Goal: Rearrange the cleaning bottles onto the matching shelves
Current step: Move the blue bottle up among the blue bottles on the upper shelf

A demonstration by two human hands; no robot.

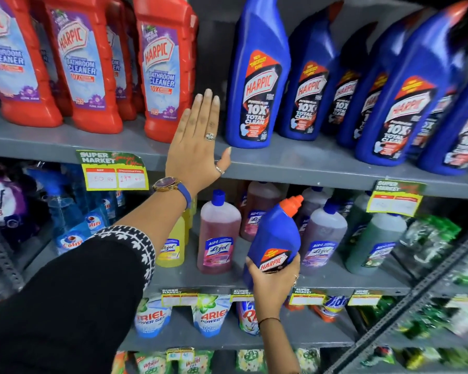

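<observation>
My right hand (274,282) grips a small blue Harpic bottle (276,238) with an orange cap, held tilted in front of the middle shelf. My left hand (197,141) is flat and open, fingers together, raised over the gap on the top shelf (295,160) between the red and blue bottles. Red Harpic bathroom cleaner bottles (162,68) stand at the left of that shelf. Large blue Harpic bottles (257,76) stand at its right, several in a row.
The middle shelf (335,279) holds Lizol bottles: yellow (173,247), pink (218,236), purple and green. Blue Colin spray bottles (73,220) sit at left. Ariel pouches (211,317) and other packets fill the lower shelves. Price tags (114,174) hang on the shelf edges.
</observation>
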